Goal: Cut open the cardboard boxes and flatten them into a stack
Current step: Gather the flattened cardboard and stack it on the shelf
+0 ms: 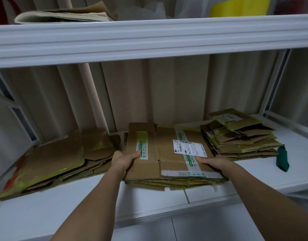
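White metal shelf (pixel 62 204), lower tier, seen from head height; a second white shelf board (pixel 149 40) spans the view at 12 o'clock. Behind the lower tier stand tall upright cardboard sheets (pixel 167 91) against the wall; pale floor tiles show at 6 o'clock.

Centre: a stack of flattened cardboard boxes (pixel 167 181) lies on the shelf. Its top sheet carries white tape printed with green marks and a white shipping label (pixel 189 148), on which only the digits "505 101-16" can be made out; the smaller print is too fine to read.

The left hand (pixel 123 160) grips the stack's 9 o'clock edge, thumb laid on top over a strip of tape and fingers hidden beneath. The right hand (pixel 212 162) holds the stack at its 3 o'clock side, thumb on top just below the label, its fingers likewise out of sight.

At 9 o'clock, a second pile of flattened boxes (pixel 50 162) with yellow tape and an orange-printed edge. At 3 o'clock, a third, smaller pile (pixel 240 141) bearing small labels, unreadable. A dark green object (pixel 282 159) lies just beside that pile, its kind unclear.

Upper shelf: folded cardboard and paper (pixel 62 14) at 11 o'clock, a yellow item (pixel 240 6) at 1 o'clock.
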